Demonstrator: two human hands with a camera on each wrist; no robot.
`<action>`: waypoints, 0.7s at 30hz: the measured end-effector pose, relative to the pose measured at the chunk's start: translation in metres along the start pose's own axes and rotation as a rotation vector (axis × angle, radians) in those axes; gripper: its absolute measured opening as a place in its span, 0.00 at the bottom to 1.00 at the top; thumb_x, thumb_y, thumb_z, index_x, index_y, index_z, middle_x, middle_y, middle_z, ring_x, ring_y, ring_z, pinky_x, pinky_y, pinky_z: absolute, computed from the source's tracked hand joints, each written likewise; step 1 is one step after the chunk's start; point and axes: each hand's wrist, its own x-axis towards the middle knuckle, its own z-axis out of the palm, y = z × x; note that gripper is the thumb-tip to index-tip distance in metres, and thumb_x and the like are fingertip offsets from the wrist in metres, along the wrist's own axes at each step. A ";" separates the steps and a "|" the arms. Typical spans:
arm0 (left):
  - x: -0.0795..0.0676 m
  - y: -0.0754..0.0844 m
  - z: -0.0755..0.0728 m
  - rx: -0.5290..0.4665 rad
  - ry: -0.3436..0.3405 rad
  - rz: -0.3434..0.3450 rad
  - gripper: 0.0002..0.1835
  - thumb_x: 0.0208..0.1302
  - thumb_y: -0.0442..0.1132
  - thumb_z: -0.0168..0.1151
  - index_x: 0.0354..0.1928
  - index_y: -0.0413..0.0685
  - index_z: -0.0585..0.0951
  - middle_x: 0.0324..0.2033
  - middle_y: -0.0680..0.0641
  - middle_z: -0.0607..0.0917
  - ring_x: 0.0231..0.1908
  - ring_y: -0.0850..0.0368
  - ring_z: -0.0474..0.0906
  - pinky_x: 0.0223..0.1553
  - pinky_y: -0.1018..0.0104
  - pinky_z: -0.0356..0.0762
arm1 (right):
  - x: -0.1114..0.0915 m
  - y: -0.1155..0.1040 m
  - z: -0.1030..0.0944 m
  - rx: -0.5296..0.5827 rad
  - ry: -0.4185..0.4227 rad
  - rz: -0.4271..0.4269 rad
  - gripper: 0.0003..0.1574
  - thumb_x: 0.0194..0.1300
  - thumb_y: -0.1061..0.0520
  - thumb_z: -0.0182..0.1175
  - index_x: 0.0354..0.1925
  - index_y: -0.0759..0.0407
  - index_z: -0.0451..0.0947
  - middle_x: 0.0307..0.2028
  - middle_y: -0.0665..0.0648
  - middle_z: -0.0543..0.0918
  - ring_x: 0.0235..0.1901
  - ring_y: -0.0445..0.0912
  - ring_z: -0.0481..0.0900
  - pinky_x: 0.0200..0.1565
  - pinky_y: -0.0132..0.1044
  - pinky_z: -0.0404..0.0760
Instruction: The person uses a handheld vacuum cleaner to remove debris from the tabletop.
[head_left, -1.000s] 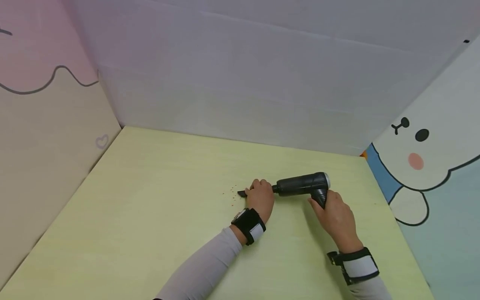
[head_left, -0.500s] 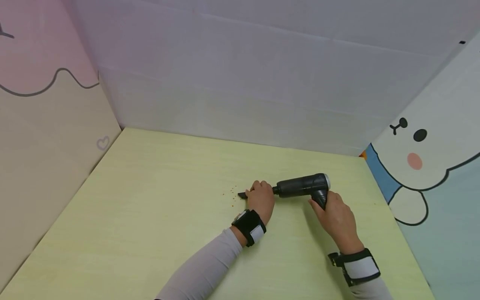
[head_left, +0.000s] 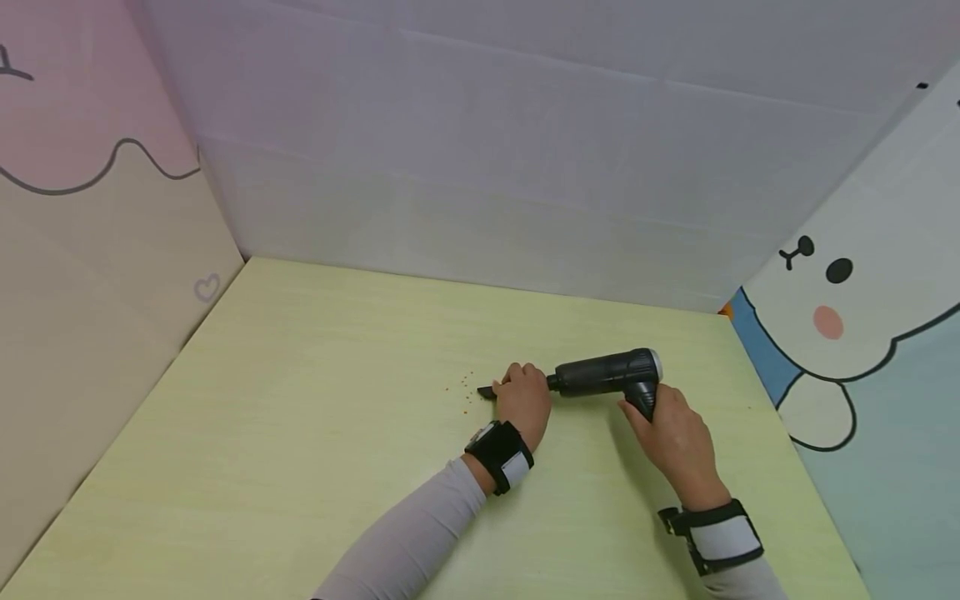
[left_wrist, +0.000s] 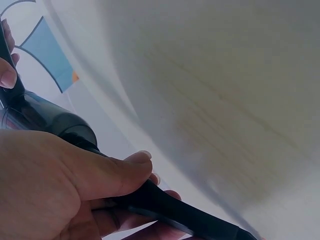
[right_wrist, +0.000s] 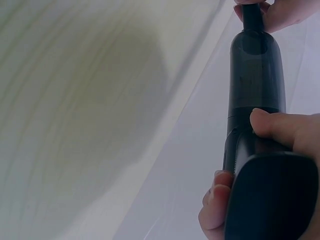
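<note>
Handheld vacuum (head_left: 600, 373) aims its nozzle (head_left: 486, 392) at scattered orange specks (head_left: 465, 385)

Black and slim, the machine is held over the right part of the pale yellow table (head_left: 300, 417), nearer the far right corner than the far left, its barrel lying roughly along the far edge but well in from it. The right hand (head_left: 675, 437) grips the handle (head_left: 641, 397); the left hand (head_left: 523, 404) pinches the nozzle between thumb and fingers. The tip pokes out past that hand and ends just beside the specks. Whether it touches the table I cannot tell, nor whether the motor is running.

Trouble would most likely start at the tip. Carried too high, it would probably leave the specks lying; pressed down and swept sideways, it could push them about instead of drawing them in. The left fingers are near the scatter, so a careless turn of the wrist might brush some away. Holding both ends brings its own risk: if the right hand lifts or twists while the left holds firm, the nozzle could work loose where it meets the barrel.
</note>
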 end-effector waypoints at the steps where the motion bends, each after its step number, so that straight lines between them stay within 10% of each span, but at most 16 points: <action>1: 0.000 0.000 0.001 0.002 0.000 0.000 0.09 0.71 0.49 0.64 0.41 0.53 0.86 0.33 0.49 0.81 0.37 0.54 0.80 0.43 0.60 0.88 | 0.000 0.000 0.000 0.001 0.001 -0.002 0.33 0.68 0.46 0.67 0.45 0.77 0.72 0.30 0.66 0.75 0.21 0.52 0.71 0.19 0.41 0.67; 21: -0.002 0.000 -0.003 -0.012 -0.018 0.002 0.08 0.71 0.48 0.64 0.41 0.53 0.86 0.34 0.49 0.81 0.37 0.53 0.80 0.44 0.59 0.88 | -0.002 0.000 0.001 -0.004 0.011 0.000 0.33 0.67 0.46 0.68 0.43 0.77 0.72 0.29 0.65 0.75 0.20 0.52 0.71 0.18 0.40 0.67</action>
